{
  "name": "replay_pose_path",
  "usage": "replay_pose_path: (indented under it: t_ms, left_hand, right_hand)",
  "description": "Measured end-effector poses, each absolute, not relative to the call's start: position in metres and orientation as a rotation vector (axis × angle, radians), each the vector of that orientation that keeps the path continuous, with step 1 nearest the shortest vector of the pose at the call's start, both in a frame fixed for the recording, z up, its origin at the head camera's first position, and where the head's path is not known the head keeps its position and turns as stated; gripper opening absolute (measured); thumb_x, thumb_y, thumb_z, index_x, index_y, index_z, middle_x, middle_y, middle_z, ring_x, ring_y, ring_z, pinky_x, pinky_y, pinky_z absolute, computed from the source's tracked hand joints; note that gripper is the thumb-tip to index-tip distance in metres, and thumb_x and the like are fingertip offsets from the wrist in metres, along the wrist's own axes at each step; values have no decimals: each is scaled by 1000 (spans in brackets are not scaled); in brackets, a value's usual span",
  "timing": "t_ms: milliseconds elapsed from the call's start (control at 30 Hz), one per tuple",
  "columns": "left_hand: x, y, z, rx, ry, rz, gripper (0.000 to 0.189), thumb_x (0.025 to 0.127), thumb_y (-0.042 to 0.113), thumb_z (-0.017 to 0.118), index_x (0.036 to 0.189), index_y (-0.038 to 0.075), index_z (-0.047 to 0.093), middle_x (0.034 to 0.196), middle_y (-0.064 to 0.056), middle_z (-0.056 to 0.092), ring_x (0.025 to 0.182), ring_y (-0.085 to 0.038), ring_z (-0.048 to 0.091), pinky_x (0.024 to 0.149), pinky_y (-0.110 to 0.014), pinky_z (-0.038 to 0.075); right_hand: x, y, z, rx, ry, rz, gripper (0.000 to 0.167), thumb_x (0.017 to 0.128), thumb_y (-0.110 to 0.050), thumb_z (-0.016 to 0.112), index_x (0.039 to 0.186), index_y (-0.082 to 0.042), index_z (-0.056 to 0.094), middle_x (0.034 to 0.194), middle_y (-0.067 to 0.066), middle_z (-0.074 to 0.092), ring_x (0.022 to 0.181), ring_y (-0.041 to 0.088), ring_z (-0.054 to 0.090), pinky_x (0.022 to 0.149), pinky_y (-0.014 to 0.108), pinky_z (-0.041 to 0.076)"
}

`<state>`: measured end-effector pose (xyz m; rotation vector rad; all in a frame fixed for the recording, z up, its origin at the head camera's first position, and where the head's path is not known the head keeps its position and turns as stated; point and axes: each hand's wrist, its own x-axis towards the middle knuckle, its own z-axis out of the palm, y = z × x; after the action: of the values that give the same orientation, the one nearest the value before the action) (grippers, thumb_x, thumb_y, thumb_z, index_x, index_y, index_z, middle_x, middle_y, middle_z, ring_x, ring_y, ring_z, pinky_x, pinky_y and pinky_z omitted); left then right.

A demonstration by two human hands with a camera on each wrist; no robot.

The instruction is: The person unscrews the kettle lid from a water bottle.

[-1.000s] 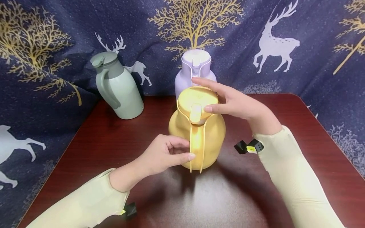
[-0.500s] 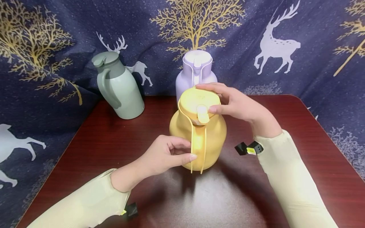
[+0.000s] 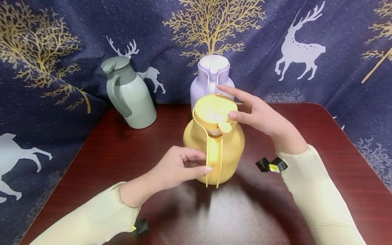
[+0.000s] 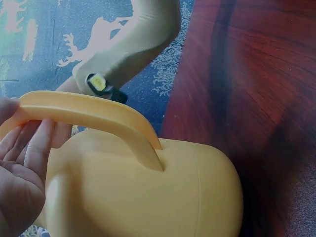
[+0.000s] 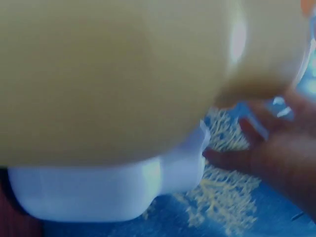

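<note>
A yellow thermos jug (image 3: 228,153) stands on the table with its handle (image 3: 214,160) towards me. My left hand (image 3: 176,166) holds that handle, thumb in front and fingers behind. The same grip on the handle (image 4: 94,108) shows in the left wrist view. Its round lid (image 3: 211,109) has a thumb tab (image 3: 224,123) turned right of the handle. Beside the lid, my right hand (image 3: 260,112) has its thumb at the edge near the tab. Its index finger is raised clear, and other fingers are partly hidden behind the lid.
Close behind the yellow jug stands a lilac jug (image 3: 213,73), partly covered by it. A green jug (image 3: 133,98) stands at the table's back left. Dark blue cloth (image 3: 245,68) with deer and trees hangs behind the red-brown table (image 3: 147,136).
The lid has turned counterclockwise, its tab moving from above the handle to the right. My right index finger has lifted off the lid. My left hand keeps its hold.
</note>
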<state>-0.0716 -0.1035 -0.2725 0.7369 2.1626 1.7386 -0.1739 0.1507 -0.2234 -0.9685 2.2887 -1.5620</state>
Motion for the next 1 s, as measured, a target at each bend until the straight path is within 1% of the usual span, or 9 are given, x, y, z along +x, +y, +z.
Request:
replay_pose_path:
  t_ms: [67,233,367,467,633,767,833,933,1000]
  left_hand:
    - [-72,-103,-273,741,2158,1742,27,87,4,74,110,-11,72,107,-26,77,89,-4,74,82,-32,64]
    - [-72,-103,-273,743,2168,1749,27,87,3,74,110,-11,72,107,-26,77,88,-1,73,82,-30,64]
    - [-71,-103,-272,740,2171,1742,27,87,3,74,110,-11,72,106,-26,77,86,1,72,81,-29,64]
    - [-72,-102,-272,740,2170,1742,26,87,3,74,109,-12,72,105,-27,76,84,1,71,80,-28,64]
    - [-72,-103,-272,739,2159,1750,28,87,4,74,109,-12,72,105,-27,76,84,1,71,80,-29,64]
    - [-71,-102,-271,729,2154,1750,28,87,4,73,109,-13,71,105,-28,76,84,1,71,80,-29,64]
    - [-71,-102,-271,725,2145,1753,28,87,4,73,109,-13,71,106,-28,76,84,1,71,79,-30,64]
    - [-71,-102,-271,725,2140,1752,28,87,4,73,110,-13,71,106,-28,76,86,-1,72,80,-31,65]
    - [-72,-103,-271,731,2142,1749,28,87,4,73,110,-12,71,106,-27,76,86,-3,73,80,-32,65]
  right_hand:
    - [-165,147,-225,-916,2346,-1637,58,99,-17,64,154,-13,46,153,9,50,116,8,64,94,18,54]
    - [-158,140,-230,-968,2418,-1701,46,98,-13,66,143,-4,57,152,9,51,130,10,52,103,20,47]
    - [-169,146,-232,-1043,2282,-1688,47,101,-14,63,145,0,53,152,2,51,130,10,55,101,20,50]
    - [-179,153,-228,-1095,2184,-1618,45,103,-14,59,147,-4,54,156,2,49,132,8,54,101,18,51]
    - [-190,158,-219,-1141,2076,-1508,45,105,-11,53,150,-9,52,164,8,40,144,6,42,110,17,44]
    - [-183,156,-215,-1092,2159,-1494,49,106,-15,50,155,-9,44,163,7,42,143,6,42,112,16,41]
    - [-173,154,-216,-1075,2312,-1479,51,106,-23,52,155,-11,44,163,8,43,146,11,39,119,24,36]
    - [-154,150,-217,-1015,2609,-1435,57,102,-40,61,152,-14,49,161,8,46,149,21,38,125,41,31]
    - [-142,145,-218,-976,2798,-1380,60,97,-40,69,149,-13,54,158,9,49,148,27,38,125,51,29]
